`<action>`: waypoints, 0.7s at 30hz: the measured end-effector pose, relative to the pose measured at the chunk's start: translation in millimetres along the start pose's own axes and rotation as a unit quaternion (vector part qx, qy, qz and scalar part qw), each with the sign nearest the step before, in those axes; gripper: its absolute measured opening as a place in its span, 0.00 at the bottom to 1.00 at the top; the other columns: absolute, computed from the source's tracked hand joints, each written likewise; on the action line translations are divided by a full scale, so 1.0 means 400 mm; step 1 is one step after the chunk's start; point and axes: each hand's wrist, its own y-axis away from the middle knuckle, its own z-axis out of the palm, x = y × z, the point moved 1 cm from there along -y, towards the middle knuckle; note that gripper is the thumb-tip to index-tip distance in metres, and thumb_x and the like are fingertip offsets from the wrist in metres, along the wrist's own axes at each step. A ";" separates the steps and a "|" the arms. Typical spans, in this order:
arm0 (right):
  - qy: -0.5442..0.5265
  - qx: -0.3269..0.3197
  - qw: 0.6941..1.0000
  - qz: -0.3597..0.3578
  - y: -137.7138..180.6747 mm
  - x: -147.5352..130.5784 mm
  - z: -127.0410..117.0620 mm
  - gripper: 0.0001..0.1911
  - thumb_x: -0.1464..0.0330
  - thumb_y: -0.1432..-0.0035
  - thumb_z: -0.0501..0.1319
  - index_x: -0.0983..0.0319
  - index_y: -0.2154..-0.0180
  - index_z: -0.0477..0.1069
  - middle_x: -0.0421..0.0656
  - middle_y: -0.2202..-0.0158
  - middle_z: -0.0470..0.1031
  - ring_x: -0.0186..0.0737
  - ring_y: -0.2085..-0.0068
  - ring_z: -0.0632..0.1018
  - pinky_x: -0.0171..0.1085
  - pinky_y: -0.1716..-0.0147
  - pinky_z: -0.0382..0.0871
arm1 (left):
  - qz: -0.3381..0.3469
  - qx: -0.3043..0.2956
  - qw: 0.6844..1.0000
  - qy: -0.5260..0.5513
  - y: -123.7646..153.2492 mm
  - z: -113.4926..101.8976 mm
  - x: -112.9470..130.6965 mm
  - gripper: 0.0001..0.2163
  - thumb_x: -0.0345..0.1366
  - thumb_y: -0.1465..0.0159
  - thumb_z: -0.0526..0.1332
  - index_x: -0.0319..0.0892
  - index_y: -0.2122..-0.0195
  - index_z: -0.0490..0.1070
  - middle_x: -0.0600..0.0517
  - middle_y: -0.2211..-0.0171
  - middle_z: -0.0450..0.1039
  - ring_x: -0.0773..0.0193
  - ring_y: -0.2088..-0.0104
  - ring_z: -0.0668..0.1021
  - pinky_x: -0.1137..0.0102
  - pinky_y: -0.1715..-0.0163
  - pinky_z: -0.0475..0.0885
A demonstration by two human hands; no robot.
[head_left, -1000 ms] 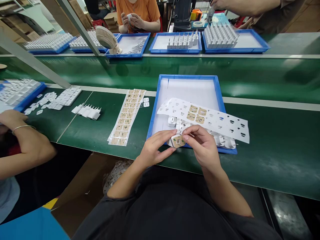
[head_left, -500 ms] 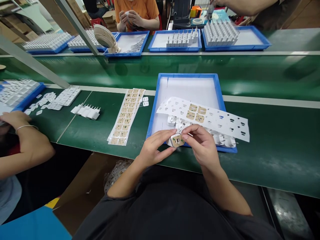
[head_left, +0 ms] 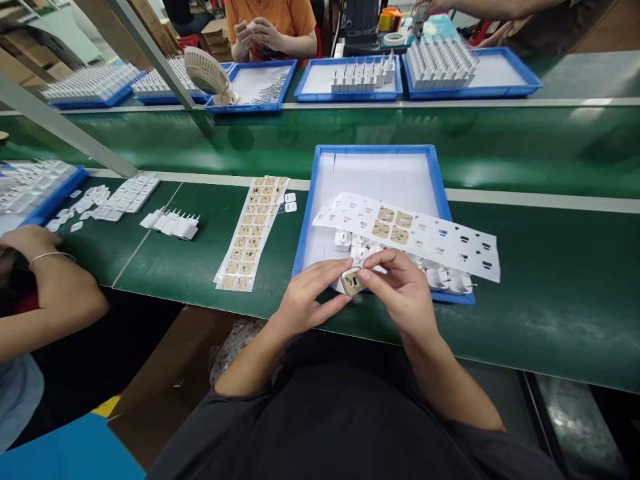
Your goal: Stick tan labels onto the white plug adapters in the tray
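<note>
Holding the tan-faced block (head_left: 352, 283), left hand (head_left: 309, 292) stays; right hand (head_left: 406, 293), grip unclear, has edged leftward.

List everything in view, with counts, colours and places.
Bench: one, green, across middle
Near tray: one, blue, on bench
Held piece: one, white, tan face, at near tray's front edge
White sheet: one, white, four tan stickers, across near tray
Near plugs: several, white, partly under white sheet
Left sheets: count unclear, tan on white, left of near tray
Bench plugs: several, white, left
Covers: many, white, bench's far left
Left tray: one, blue, left edge
Far trays: about five, blue, back
Fan: one, cream, by far trays
Boxes: several, brown, below bench and back
People: at least three, one in orange, left and back
Left hand: one, bare, gripping held piece
Right hand: one, bare, touching held piece
</note>
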 end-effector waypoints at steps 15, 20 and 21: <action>0.021 0.018 0.999 -0.020 0.005 0.008 0.019 0.04 0.69 0.37 0.70 0.56 0.63 0.76 0.39 0.65 0.76 0.35 0.64 0.77 0.33 0.67 0.76 | -0.004 0.000 1.000 -0.009 0.005 -0.002 -0.002 0.26 0.31 0.33 0.68 0.41 0.34 0.68 0.39 0.45 0.81 0.54 0.45 0.83 0.61 0.44 0.80; 0.041 0.022 0.998 -0.036 0.008 0.009 0.023 0.04 0.71 0.36 0.68 0.56 0.63 0.76 0.38 0.65 0.76 0.35 0.64 0.78 0.33 0.67 0.77 | -0.004 0.004 1.000 -0.017 0.005 -0.002 -0.003 0.25 0.31 0.33 0.68 0.40 0.34 0.68 0.39 0.46 0.81 0.54 0.45 0.83 0.62 0.44 0.80; 0.052 0.024 0.998 -0.041 0.009 0.008 0.024 0.04 0.71 0.36 0.68 0.56 0.63 0.76 0.39 0.65 0.76 0.35 0.64 0.78 0.33 0.67 0.77 | -0.005 0.005 1.000 -0.019 0.005 -0.002 -0.003 0.25 0.31 0.33 0.68 0.40 0.34 0.68 0.39 0.46 0.81 0.55 0.45 0.83 0.62 0.44 0.81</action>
